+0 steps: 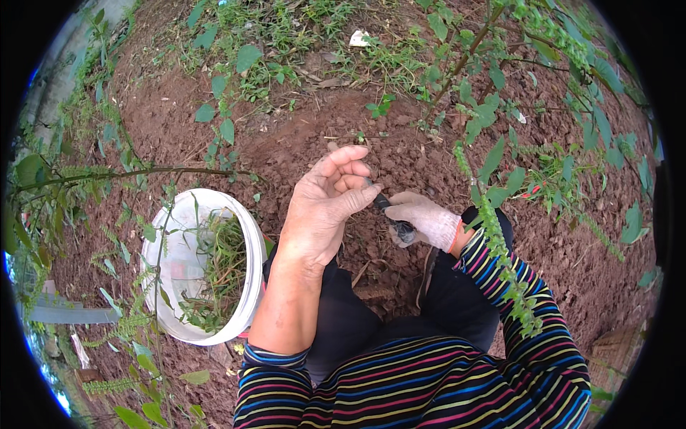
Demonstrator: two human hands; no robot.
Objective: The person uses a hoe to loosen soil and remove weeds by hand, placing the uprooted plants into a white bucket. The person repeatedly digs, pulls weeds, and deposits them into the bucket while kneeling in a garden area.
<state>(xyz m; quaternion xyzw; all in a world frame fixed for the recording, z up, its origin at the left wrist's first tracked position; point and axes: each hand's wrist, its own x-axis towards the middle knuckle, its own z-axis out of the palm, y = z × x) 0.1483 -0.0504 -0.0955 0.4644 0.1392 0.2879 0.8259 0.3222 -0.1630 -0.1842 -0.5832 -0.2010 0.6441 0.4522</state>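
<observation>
My left hand is bare and raised in front of my knees, fingers curled and the thumb tip close to the fingertips; whether something small is pinched there cannot be told. Just right of it, my right hand, in a whitish knit glove with an orange cuff edge, is closed around a dark handle. The handle's upper end lies close to my left thumb. The rest of the held object is hidden by the glove and fingers. Loose reddish-brown soil lies beneath both hands.
A white plastic bucket holding pulled grass and weeds stands tilted at my left. A leafy stem reaches in from the left. Tall seeding plants overhang the right side. Low weeds and a white scrap lie ahead.
</observation>
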